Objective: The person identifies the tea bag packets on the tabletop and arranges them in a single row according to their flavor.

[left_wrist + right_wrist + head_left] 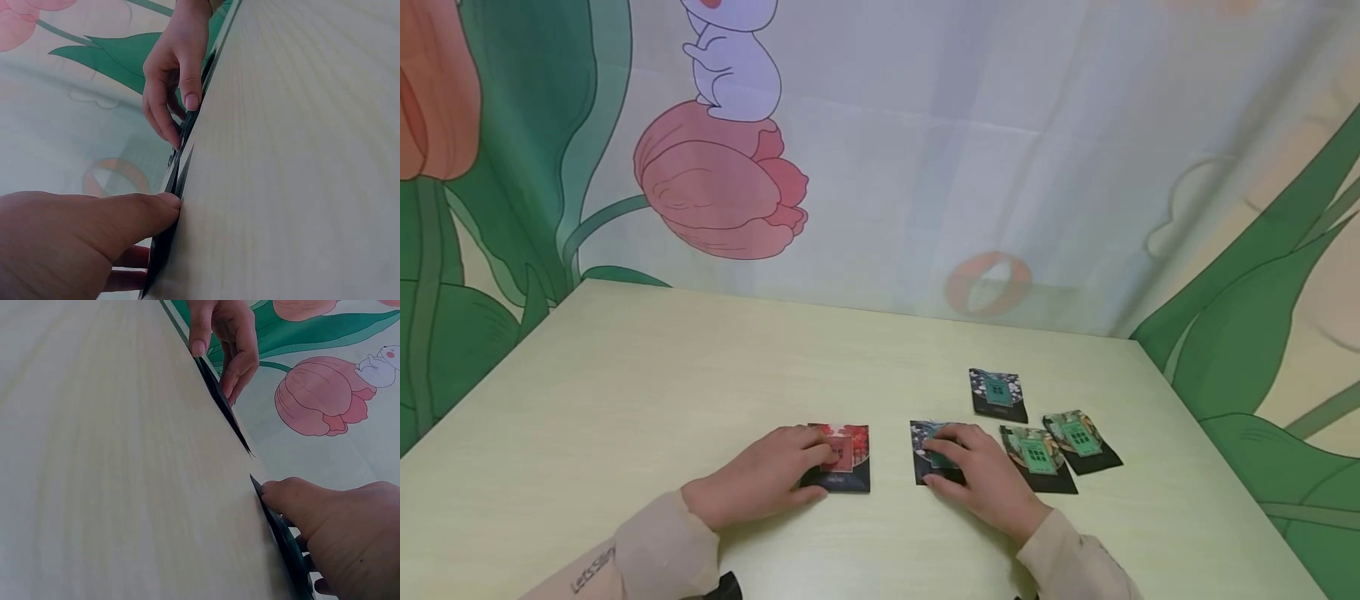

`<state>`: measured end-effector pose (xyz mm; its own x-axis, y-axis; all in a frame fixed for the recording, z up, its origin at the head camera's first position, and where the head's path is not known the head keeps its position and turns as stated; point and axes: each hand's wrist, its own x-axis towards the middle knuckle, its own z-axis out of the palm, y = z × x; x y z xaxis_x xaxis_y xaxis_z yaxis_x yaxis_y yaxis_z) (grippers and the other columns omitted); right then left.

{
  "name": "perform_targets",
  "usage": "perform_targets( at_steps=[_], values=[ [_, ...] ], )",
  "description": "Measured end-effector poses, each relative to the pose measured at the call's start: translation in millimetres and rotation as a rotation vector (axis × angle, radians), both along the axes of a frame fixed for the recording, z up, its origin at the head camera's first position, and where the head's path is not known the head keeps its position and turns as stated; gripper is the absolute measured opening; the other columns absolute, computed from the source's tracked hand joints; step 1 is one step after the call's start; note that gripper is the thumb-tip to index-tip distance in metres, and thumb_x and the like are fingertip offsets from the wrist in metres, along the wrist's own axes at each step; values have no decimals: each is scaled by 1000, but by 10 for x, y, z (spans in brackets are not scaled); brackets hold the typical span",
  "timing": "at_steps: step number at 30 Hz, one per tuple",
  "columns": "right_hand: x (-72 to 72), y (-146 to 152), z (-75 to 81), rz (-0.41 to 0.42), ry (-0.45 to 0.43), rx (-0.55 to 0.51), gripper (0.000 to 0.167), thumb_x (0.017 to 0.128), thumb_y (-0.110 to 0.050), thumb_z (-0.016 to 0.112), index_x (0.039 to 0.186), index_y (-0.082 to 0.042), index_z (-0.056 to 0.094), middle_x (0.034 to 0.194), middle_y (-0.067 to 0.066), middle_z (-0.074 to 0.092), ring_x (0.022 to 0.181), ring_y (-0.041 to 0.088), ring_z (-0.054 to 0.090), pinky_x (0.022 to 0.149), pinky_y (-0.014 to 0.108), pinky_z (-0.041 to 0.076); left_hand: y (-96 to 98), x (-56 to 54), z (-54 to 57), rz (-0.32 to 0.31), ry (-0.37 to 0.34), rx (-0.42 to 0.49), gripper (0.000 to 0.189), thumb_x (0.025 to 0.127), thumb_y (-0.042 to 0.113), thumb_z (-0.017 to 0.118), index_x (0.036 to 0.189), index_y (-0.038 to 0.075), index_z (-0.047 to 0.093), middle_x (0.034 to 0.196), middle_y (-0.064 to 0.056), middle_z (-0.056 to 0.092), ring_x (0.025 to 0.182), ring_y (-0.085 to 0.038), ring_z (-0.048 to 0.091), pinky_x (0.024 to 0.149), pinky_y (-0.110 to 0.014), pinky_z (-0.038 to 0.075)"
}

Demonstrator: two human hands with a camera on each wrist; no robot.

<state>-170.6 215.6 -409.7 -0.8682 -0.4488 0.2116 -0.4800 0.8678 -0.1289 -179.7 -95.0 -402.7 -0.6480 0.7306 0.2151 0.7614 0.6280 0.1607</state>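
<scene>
On the table lies a flat packet with a red leaf print and dark lower band [861,462]. My left hand [767,475] rests on its left part, fingertips over the reddish label and thumb at the near edge. A blue-patterned packet [920,435] lies to its right across a narrow gap. My right hand [981,471] covers much of it, index fingertip near its left side and thumb by the near left corner. From the left wrist view, the left thumb [147,215] touches the dark packet edge [164,247]. In the right wrist view, the right thumb [290,497] lies against its packet.
Two green-patterned packets [1036,454] [1081,435] lie right of my right hand, side by side and slightly turned. Behind them is another blue-patterned packet [997,392]. A curtain with tulips and a white animal [887,167] hangs along the far edge of the pale table [625,375].
</scene>
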Motion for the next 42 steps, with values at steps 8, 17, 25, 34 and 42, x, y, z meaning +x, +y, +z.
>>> perform_targets(
  at_steps=[8, 17, 25, 34, 42],
  values=[
    [-18, -87, 3, 38, 17, -10, 44, 87, -43, 67, 124, -20, 65, 126, 2, 59, 118, 22, 54, 100, 43, 46, -8, 14, 10, -4, 8, 4, 35, 84, 34, 73, 112, 14, 64, 116, -2, 62, 110, -20, 59, 98, -38, 49],
    [-22, -182, 34, 46, -6, -21, 44, 86, -44, 68, 123, -19, 66, 125, 3, 59, 117, 22, 54, 102, 43, 45, -3, 4, 10, 2, 19, -4, 35, 84, 33, 73, 112, 14, 65, 115, -2, 62, 109, -21, 59, 98, -39, 49],
    [-19, -231, 26, 61, -16, -24, 45, 86, -46, 67, 123, -21, 66, 124, 2, 59, 118, 22, 54, 103, 44, 43, 0, 8, 25, 9, 11, -11, 35, 84, 33, 74, 111, 14, 65, 114, -2, 62, 106, -19, 59, 97, -38, 49],
    [-24, -285, 9, 86, -5, -33, 45, 86, -47, 67, 124, -21, 65, 124, 1, 60, 116, 21, 54, 103, 44, 43, 2, 8, 19, 24, -12, -13, 37, 83, 37, 73, 111, 15, 65, 114, -1, 62, 106, -18, 59, 98, -38, 49],
    [-18, -351, -7, 93, -15, -43, 46, 86, -47, 67, 124, -22, 65, 124, 1, 59, 118, 22, 53, 106, 46, 41, 5, 4, 19, 32, -23, -26, 38, 85, 39, 72, 114, 16, 65, 118, -2, 62, 112, -20, 59, 100, -39, 48]
  ],
)
